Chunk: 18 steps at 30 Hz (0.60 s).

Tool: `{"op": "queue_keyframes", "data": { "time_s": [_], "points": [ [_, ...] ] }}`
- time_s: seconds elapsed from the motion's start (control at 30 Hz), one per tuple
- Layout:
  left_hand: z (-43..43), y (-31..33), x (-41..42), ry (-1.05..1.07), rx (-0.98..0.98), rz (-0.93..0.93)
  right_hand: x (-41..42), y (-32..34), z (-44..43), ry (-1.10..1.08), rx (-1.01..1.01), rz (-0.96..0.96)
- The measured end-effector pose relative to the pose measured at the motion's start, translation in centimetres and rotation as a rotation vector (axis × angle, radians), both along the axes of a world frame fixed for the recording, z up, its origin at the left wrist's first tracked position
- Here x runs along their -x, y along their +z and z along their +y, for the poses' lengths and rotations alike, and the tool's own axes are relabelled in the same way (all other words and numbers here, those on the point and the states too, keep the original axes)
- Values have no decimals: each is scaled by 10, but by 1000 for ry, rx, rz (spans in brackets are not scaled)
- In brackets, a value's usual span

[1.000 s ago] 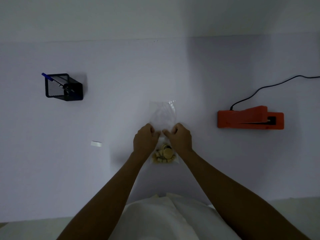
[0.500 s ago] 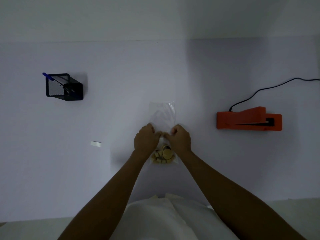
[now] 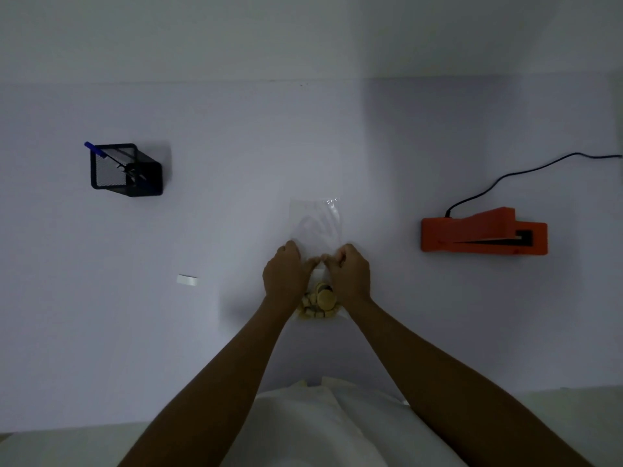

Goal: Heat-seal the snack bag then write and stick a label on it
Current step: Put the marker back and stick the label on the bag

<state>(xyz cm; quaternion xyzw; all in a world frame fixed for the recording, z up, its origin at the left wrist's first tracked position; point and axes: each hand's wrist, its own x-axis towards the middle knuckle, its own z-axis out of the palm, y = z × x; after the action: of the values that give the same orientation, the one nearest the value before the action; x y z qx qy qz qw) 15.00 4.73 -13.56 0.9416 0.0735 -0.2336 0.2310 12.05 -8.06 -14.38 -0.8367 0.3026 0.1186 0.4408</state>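
A clear plastic snack bag (image 3: 316, 224) lies flat on the white table at the centre, its empty upper part pointing away from me. Pale round snacks (image 3: 320, 303) are bunched at its near end. My left hand (image 3: 285, 274) and my right hand (image 3: 349, 274) sit side by side on the bag's middle, fingers curled and pinching the plastic just above the snacks. An orange heat sealer (image 3: 482, 235) lies to the right with its arm raised. A small white label (image 3: 187, 280) rests on the table to the left. A blue pen (image 3: 97, 151) stands in a black mesh holder (image 3: 126, 170).
A black power cord (image 3: 526, 173) runs from the sealer to the right edge. The table's near edge (image 3: 101, 428) is close to my body, with my white garment (image 3: 330, 429) below. A wall rises behind the table's far edge.
Both hands stay pinched on the bag's middle, their fingertips drawn slightly closer together. The bag and other objects have not shifted on the table.
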Motion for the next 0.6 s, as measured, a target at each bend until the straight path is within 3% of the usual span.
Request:
{"op": "queue_keyframes", "data": {
  "time_s": [0.3,0.47,0.6],
  "points": [
    [4,2,-3,14,75,9,1,5,-4,9,-27,-23],
    [16,11,14,151,165,7,14,15,-20,-29,-124,-122],
    [34,17,41,248,142,76,46,21,-29,-91,-71,-68]
  ]
}}
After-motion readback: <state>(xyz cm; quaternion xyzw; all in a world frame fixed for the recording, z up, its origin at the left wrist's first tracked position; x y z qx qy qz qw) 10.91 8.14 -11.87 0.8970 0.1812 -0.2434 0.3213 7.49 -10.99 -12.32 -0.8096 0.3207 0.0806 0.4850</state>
